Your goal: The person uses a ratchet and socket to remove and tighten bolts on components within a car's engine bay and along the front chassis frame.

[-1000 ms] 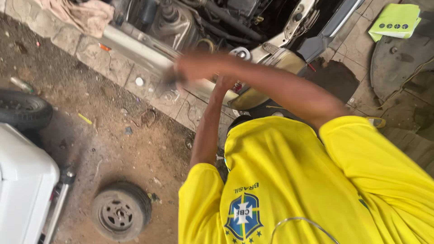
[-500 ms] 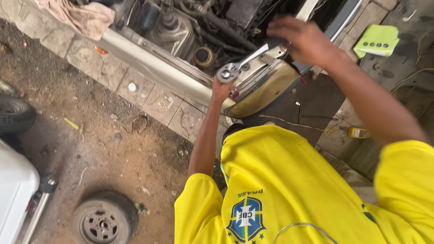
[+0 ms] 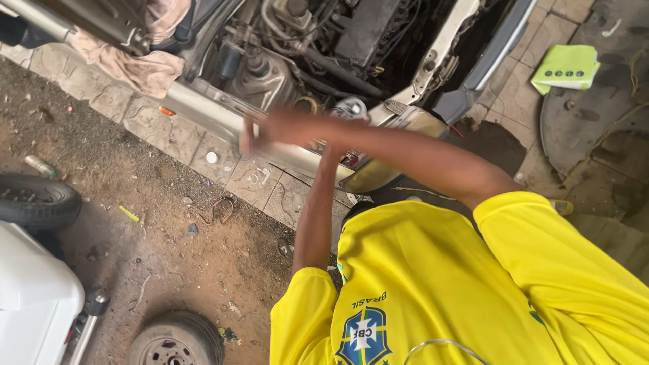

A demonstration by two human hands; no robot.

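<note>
My right arm reaches across to the left, over the front edge of an open car engine bay (image 3: 318, 40). My right hand (image 3: 274, 128) is blurred and closed around the handle of a metal ratchet wrench (image 3: 351, 107). The wrench's shiny head shows just above my forearm. My left arm comes straight up from below. My left hand (image 3: 329, 157) is mostly hidden behind my right forearm, right under the wrench head, so its grip does not show. My yellow shirt (image 3: 439, 290) fills the lower right.
A pinkish rag (image 3: 128, 64) lies on the car's silver front panel (image 3: 203, 111). A tyre (image 3: 34, 199) lies at the left and a wheel (image 3: 177, 341) at the bottom, beside a white body panel (image 3: 30, 297). A green cloth (image 3: 566, 66) lies on the paving at top right.
My right hand has swung the wrench handle from the upper right, over the engine bay, down to the left. My left arm has stayed at the wrench head.
</note>
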